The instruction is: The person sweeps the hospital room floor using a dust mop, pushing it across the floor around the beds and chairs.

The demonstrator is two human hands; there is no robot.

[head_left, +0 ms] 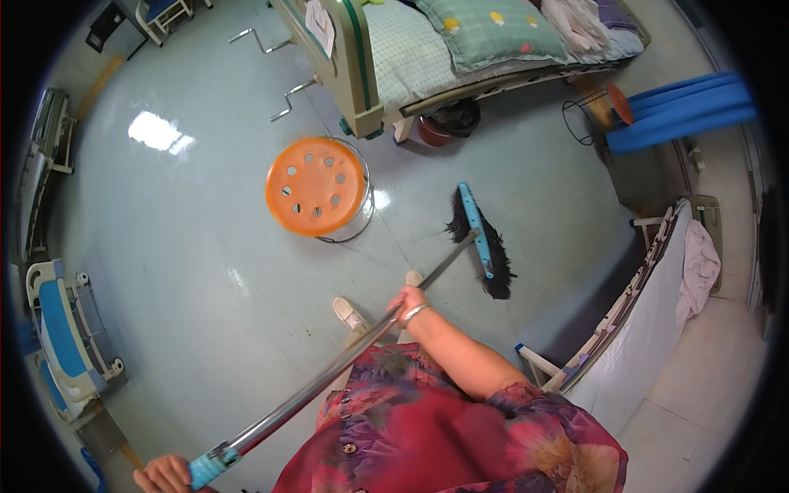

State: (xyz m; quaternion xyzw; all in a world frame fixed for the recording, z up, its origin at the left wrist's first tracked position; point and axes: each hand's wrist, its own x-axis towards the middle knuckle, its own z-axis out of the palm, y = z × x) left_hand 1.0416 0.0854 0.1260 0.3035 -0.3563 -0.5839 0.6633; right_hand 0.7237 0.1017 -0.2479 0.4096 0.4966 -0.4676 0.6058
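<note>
A broom with a long metal handle point(300, 394) runs slantwise in front of me, from lower left to the upper right. My left hand point(167, 475) is closed at the light-blue grip on its top end. Further down the shaft, my right hand point(406, 306), with a silver bangle at the wrist, wraps round the handle. The blue broom head point(477, 230) has dark bristles point(496, 283) that rest on the grey floor, right of my feet. Just left of the broom head stands an orange round stool point(316, 187) with holes in its seat.
A bed with a green pillow point(493, 37) and crank handles point(292, 99) stands ahead. Under it sits a reddish bucket point(436, 131). Another bed point(629, 353) is close on my right. Blue cloth point(682, 111) hangs at far right. A blue-and-white bed end point(62, 329) stands left.
</note>
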